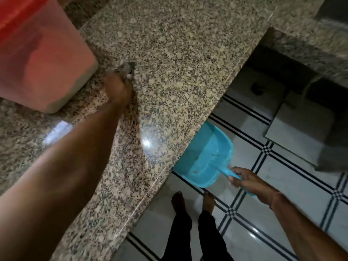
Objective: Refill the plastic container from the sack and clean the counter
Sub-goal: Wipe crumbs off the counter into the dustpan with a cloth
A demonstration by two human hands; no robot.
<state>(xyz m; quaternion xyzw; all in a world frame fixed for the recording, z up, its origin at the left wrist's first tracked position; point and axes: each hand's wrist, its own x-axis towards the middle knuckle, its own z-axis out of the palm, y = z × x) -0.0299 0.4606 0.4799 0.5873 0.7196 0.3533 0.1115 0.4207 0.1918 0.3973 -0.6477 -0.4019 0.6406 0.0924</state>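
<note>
Two hands are at work, each closed on its own tool. The left hand (117, 87) is stretched out over the granite worktop (178, 53), gripping a small grey wad, blurred, probably a cloth (127, 69) or hand brush, just beside the corner of the plastic container (43, 59) with the red lid. The container stands on the worktop at the far left; the sack is not in view. The right hand (246, 182) is wrapped round the handle of a blue dustpan (205, 157), held below the worktop edge and above the tiled floor (282, 185), with a few crumbs already in it.

The step in hand looks like sweeping spilled bits toward the edge. To do it well, the pan's lip should press snug up under the stone edge, so nothing drops through a gap onto the floor by the bare feet (194, 203). The wiping hand should draw in long, flat strokes straight toward the pan, starting tight against the container's base where grains would collect.
</note>
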